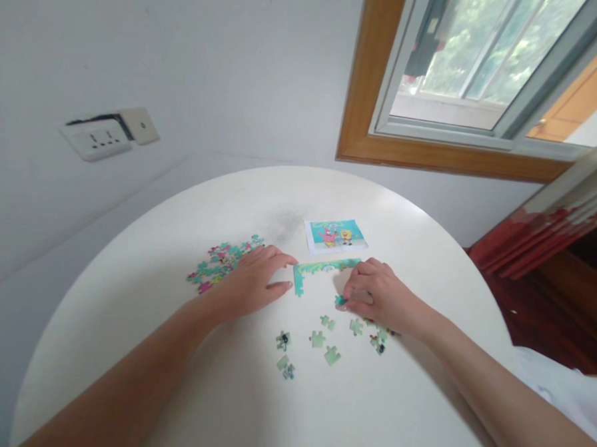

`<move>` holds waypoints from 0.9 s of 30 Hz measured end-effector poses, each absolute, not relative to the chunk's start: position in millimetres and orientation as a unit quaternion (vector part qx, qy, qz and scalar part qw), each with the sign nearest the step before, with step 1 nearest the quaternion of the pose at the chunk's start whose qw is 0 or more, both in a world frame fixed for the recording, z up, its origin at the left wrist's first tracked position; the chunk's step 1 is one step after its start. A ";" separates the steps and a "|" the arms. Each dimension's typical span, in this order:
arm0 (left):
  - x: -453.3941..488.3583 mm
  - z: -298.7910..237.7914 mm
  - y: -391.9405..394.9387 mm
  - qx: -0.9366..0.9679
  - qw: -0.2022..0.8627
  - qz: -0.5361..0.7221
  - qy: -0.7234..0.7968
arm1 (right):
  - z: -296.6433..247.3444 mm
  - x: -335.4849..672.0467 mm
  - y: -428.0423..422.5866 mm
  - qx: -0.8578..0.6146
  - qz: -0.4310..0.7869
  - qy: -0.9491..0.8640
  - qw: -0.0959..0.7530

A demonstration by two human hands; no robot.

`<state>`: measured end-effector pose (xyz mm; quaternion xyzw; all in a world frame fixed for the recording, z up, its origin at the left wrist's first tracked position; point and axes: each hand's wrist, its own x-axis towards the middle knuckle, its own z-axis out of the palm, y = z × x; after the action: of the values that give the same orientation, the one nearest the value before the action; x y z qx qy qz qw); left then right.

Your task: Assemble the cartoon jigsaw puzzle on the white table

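My left hand (254,282) lies flat on a round white table (187,389), fingers stretched toward the left end of a joined strip of teal puzzle pieces (323,269). Just right of it, my right hand (377,296) is curled, pinching a small teal puzzle piece (339,301) at its fingertips below the strip. Several loose pieces (319,339) lie scattered in front of both hands. A heap of unsorted pieces (218,261) sits behind my left hand. A small cartoon reference picture (335,235) lies beyond the strip.
The table stands against a white wall with a socket plate (98,137). A wood-framed window (471,74) is at the upper right. Red and dark wooden furniture (544,237) stands beside the table's right edge.
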<state>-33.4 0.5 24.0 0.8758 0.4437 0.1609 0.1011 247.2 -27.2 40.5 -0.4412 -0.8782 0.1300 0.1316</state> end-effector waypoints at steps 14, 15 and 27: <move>-32.7 23.9 0.5 0.877 0.094 0.160 0.443 | 42.8 249.3 -29.1 -0.425 0.131 -0.888 0.121; -32.5 24.2 0.5 0.877 0.094 0.158 0.444 | 42.6 248.5 -29.1 -0.429 0.130 -0.886 0.121; -32.8 23.3 -0.4 0.876 0.097 0.164 0.444 | 50.3 258.4 -28.4 -0.402 0.159 -0.895 0.107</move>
<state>-32.8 -0.4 23.3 0.8756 0.4438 0.1638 0.0973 258.4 -28.4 50.3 -0.4022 -0.8952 0.1591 0.1071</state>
